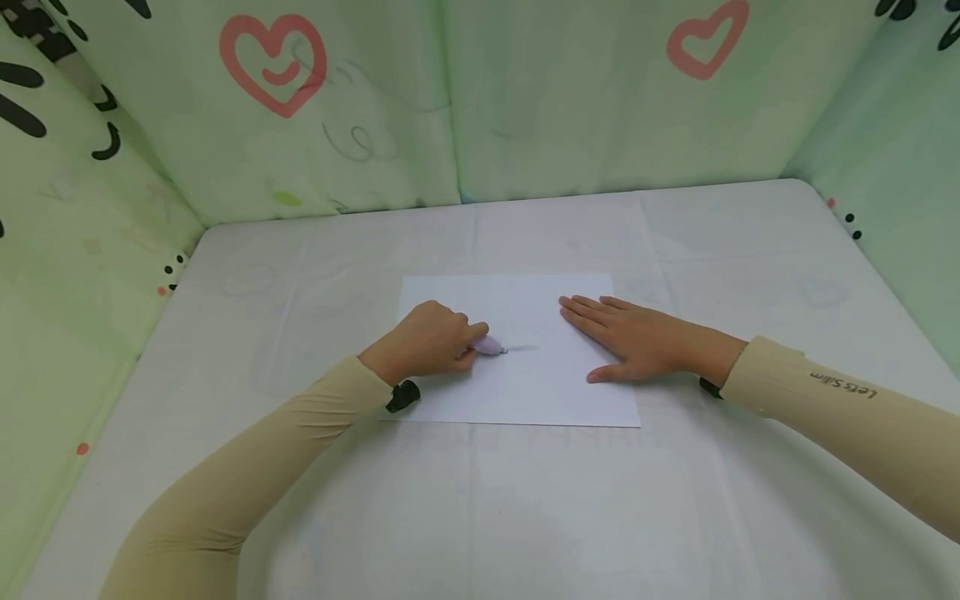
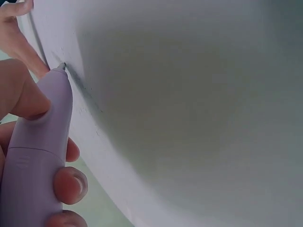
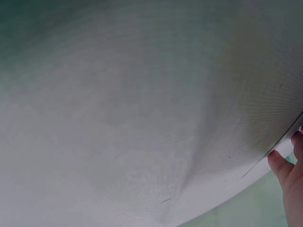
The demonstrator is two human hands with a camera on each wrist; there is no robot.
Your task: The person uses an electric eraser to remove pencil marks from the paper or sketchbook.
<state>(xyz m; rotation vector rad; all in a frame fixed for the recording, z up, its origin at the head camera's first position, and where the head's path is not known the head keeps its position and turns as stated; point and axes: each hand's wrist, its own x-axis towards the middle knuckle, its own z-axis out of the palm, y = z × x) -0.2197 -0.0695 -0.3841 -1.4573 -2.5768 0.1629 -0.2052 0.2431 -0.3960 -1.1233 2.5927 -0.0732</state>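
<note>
My left hand [image 1: 429, 342] grips a lilac, thick pen-shaped tool [image 1: 489, 345] over a white sheet of paper [image 1: 525, 392]. In the left wrist view, a thumb presses the tool's barrel [image 2: 40, 137] while curled fingers wrap its other side. Its thin, metallic-looking tip [image 2: 62, 65] points right and is at or close to the sheet. A faint grey streak [image 1: 522, 347] runs right from the tip; whether it is a mark or a shadow I cannot tell. Flat on the paper's right part rests my right hand [image 1: 637, 337], fingers straight and thumb spread.
The sheet lies on a table with a white cloth [image 1: 555, 517]. Pale green curtains with printed hearts [image 1: 273, 65] hang behind and at both sides. Black devices [image 1: 403, 396] are strapped at both wrists.
</note>
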